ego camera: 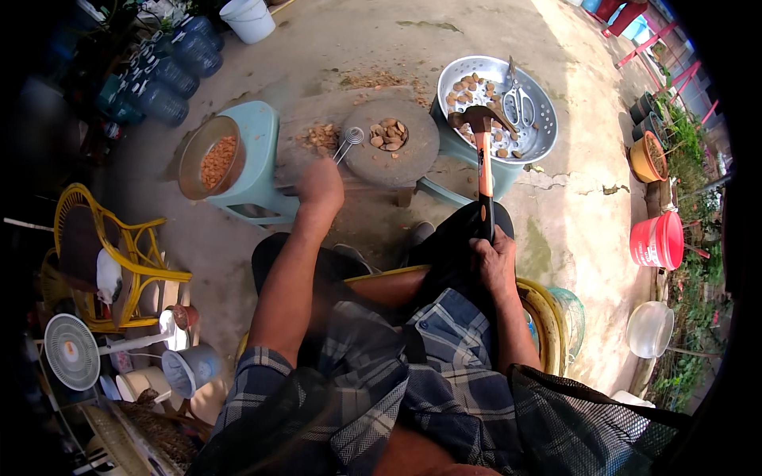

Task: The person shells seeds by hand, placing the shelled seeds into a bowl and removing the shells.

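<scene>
My left hand (321, 181) grips a small metal tool with a coiled round head (353, 135), held over the edge of a round stone (366, 162). Brown pits or shells (390, 134) fill the hollow in the middle of the stone. Beside it, broken shells (322, 138) lie on a low wooden bench (292, 163). With my right hand (496, 257) I hold a claw hammer (486, 172) by the lower end of its handle, its head upward. Behind the hammer head, a perforated metal basin (546, 128) contains scattered whole pits (466, 89) and scissors (519, 106).
At the left, a bowl (189, 169) of reddish-brown kernels (218, 162) sits on a light-blue plastic stool (262, 128). Another stool (506, 178) supports the basin. Water jugs (164, 101), a yellow chair (140, 273) with a cat (108, 275), and a red bucket (658, 241) stand farther out.
</scene>
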Demonstrator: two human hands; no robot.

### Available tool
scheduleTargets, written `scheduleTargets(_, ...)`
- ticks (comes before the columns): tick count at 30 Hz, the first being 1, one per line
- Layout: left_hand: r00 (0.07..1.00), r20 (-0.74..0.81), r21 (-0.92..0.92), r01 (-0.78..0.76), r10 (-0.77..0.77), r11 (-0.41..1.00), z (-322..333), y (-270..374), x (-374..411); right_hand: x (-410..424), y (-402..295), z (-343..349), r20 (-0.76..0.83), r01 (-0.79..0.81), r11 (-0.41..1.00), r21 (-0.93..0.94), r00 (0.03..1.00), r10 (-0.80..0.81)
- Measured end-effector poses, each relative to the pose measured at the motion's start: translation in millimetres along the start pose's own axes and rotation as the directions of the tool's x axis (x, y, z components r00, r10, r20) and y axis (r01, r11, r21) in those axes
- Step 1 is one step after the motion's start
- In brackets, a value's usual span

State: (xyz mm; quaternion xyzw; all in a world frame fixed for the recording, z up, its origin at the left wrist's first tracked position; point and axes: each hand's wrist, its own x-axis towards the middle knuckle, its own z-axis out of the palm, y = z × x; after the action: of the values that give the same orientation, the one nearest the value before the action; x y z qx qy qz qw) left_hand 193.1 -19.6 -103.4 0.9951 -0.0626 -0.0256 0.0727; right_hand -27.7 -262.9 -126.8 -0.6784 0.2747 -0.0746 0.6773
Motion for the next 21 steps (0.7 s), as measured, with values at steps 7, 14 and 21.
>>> scheduleTargets(7, 0.996, -0.005, 0.007, -0.088, 0.088, 0.996, -11, 7, -4, 0, 2, -2, 0.025, 0.009, 1.0, 0.001, 1.0, -0.009)
scheduleTargets(14, 0.999, 0.039, -0.034, -0.035, 0.037, 0.999, 12, 22, -8, 0, -4, -2, 0.018, -0.047, 0.999, -0.005, 0.999, 0.047)
scheduleTargets(21, 0.999, -0.013, -0.054, 0.043, -0.044, 0.998, 5, 4, 0, 2, -2, -4, 0.033, -0.048, 0.999, 0.025, 0.998, 0.047)
